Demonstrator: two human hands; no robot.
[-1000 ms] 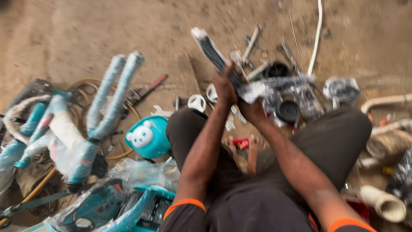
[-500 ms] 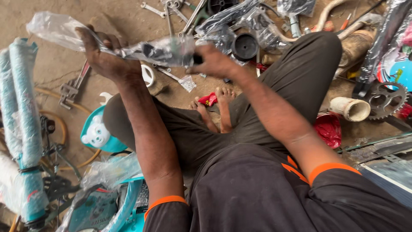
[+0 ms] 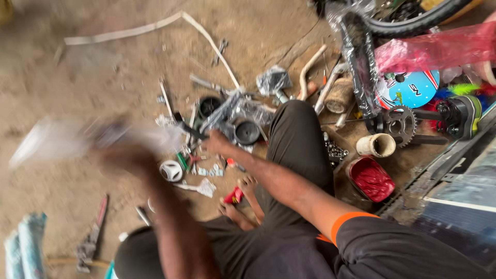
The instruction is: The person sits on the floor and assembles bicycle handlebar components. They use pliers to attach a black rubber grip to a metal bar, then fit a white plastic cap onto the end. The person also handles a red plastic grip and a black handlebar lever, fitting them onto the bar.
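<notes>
My left hand [image 3: 124, 155] is motion-blurred and closed around a long part in clear plastic wrap [image 3: 57, 147], which stretches across the left of the view. My right hand [image 3: 217, 142] grips the dark end of that same part [image 3: 192, 133], just above my bent knee. I sit cross-legged on dirt ground, with my bare feet [image 3: 242, 201] below the hands. A small white round cap [image 3: 170, 170] and a red scrap [image 3: 233, 196] lie on the ground between the hands and feet.
Black round parts [image 3: 248, 132] and plastic-wrapped pieces [image 3: 274, 80] lie scattered ahead. At right are a chainring with crank [image 3: 400, 124], a white cylinder [image 3: 376, 145], a red-lined bowl [image 3: 372, 178], a tyre [image 3: 413, 20] and red plastic wrap [image 3: 434, 51]. A wrench [image 3: 93, 237] lies at lower left.
The view has swung right and up, bringing the chainring and tyre into sight. Both hands still hold the wrapped part, and the left hand now moves fast and is blurred.
</notes>
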